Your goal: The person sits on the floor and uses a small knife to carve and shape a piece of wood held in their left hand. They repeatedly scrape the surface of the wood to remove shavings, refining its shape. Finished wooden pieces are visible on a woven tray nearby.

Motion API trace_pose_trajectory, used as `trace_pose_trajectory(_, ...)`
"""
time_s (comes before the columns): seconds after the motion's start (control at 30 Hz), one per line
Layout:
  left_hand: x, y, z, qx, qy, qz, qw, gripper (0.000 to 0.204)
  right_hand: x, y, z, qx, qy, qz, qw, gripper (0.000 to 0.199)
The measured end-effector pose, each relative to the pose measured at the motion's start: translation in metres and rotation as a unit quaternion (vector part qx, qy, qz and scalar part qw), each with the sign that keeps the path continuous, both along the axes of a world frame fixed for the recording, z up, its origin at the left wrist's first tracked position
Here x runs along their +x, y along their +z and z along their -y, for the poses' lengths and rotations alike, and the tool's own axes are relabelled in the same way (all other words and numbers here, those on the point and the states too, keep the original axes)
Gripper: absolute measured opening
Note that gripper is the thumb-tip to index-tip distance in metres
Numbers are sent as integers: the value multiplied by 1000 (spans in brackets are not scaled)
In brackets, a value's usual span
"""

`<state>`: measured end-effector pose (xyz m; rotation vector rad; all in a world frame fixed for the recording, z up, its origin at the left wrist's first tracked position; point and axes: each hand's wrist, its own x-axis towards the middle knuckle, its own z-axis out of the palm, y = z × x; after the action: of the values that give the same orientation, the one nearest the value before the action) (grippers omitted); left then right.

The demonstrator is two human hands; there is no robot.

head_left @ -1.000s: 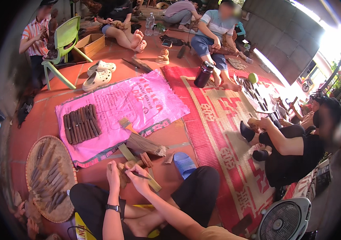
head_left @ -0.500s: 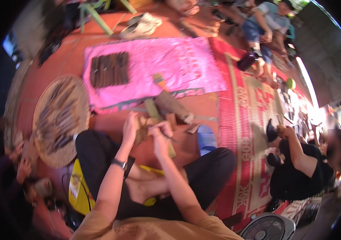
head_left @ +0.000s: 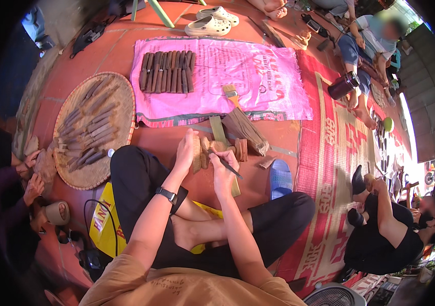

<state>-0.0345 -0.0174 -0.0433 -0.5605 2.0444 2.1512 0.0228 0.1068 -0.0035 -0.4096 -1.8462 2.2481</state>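
Note:
My left hand (head_left: 186,151) is closed around a carved light-brown wooden piece (head_left: 197,154), its fingers on the far left side. In my right hand (head_left: 224,168) is a thin dark carving tool (head_left: 230,168), slanting down to the right, its upper end close to the wood. What the tool touches is partly hidden by the fingers. Just beyond my hands lie a flat greenish wooden strip (head_left: 217,128) and small reddish-brown wood blocks (head_left: 241,149). A brush with a yellow ferrule (head_left: 231,93) rests by a folded brown cloth-like bundle (head_left: 245,130).
A round woven tray (head_left: 125,94) on the left carries several dark sticks. Rows of brown sticks (head_left: 166,72) lie on a pink sack (head_left: 207,102). A blue slipper (head_left: 280,179) is near my right knee, beside a red patterned mat (head_left: 314,168). Other people sit left and right.
The view has swung, so the scene sits farther right, and the picture is sharper. My hands stay together at the wooden piece, with the tool still in the right.

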Motion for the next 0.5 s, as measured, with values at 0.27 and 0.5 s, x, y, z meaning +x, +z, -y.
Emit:
trace_pose_trajectory(0.27, 1, 9, 0, -42, -15, 5, 999, 66, 6, 6, 7, 192, 13, 8, 981, 8)
trace_pose_trajectory(0.5, 1, 5, 0, -54, -14, 8, 998, 68, 6, -9, 13, 245, -7, -86, 966, 9)
